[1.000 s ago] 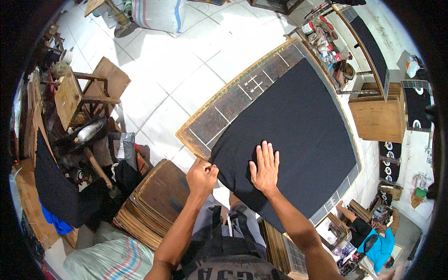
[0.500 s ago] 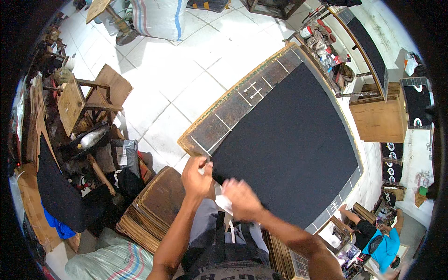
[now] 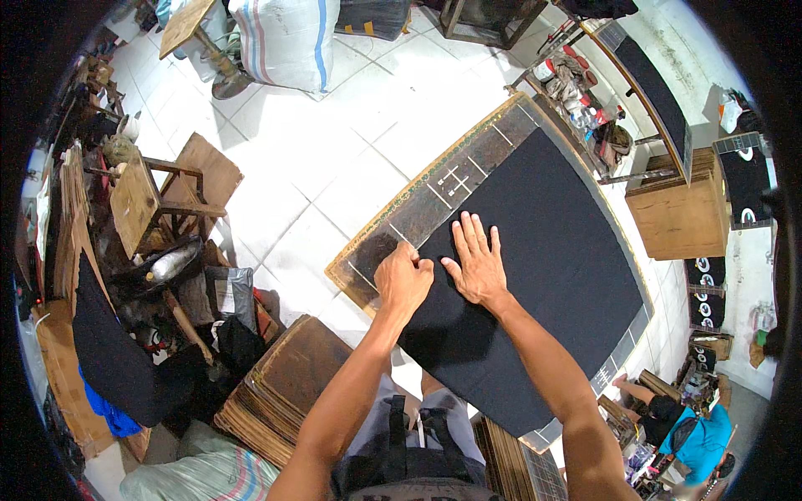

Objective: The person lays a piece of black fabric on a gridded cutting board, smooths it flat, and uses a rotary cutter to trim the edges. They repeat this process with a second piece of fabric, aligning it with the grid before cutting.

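While curling the left hand (image 3: 404, 277) at the edge of the cloth (image 3: 547, 259), maybe pinching it, too hidden to tell, is pressing the right hand (image 3: 479, 263) flat, with straight fingers, on the cloth lying over the board (image 3: 426, 204). Is reaching farther than before, so seemingly smoothing a new spot.

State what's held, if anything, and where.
Left hand curls at the left edge of the broad black fabric sheet; grip cannot be told. Right hand lies flat, empty.
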{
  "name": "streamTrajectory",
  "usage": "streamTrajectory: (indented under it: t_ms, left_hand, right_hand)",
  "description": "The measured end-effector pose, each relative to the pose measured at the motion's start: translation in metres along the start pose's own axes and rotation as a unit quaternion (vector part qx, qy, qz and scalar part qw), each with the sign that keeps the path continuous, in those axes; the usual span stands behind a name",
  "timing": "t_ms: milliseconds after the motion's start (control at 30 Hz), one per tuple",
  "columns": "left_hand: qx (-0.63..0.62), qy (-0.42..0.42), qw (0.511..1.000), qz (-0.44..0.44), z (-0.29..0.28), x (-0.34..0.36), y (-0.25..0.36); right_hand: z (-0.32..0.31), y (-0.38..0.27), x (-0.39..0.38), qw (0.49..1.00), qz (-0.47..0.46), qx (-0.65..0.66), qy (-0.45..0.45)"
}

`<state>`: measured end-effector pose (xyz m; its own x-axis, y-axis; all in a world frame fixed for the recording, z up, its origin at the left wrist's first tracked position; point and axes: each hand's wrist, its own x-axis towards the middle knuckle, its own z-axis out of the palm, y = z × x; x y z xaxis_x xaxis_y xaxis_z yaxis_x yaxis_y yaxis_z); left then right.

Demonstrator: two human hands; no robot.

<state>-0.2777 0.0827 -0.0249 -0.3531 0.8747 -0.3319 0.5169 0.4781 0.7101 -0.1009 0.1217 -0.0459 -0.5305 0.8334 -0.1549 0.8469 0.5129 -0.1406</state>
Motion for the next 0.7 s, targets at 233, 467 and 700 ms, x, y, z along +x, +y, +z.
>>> streamTrajectory:
  t_ms: [233, 467, 700]
  left_hand:
    - [-0.044, 0.015, 0.999, 0.029, 0.011, 0.027, 0.01]
    - [0.0, -0.071, 0.997, 0.027, -0.008, 0.017, 0.005]
    - [-0.052, -0.038, 0.996, 0.061, -0.011, 0.017, -0.016]
  right_hand:
    - [0.001, 0.0, 0.008, 0.999, -0.027, -0.005, -0.034]
    - [-0.001, -0.018, 0.003, 0.997, -0.056, -0.004, -0.053]
    - [0.001, -0.021, 0.003, 0.998, -0.051, 0.005, -0.048]
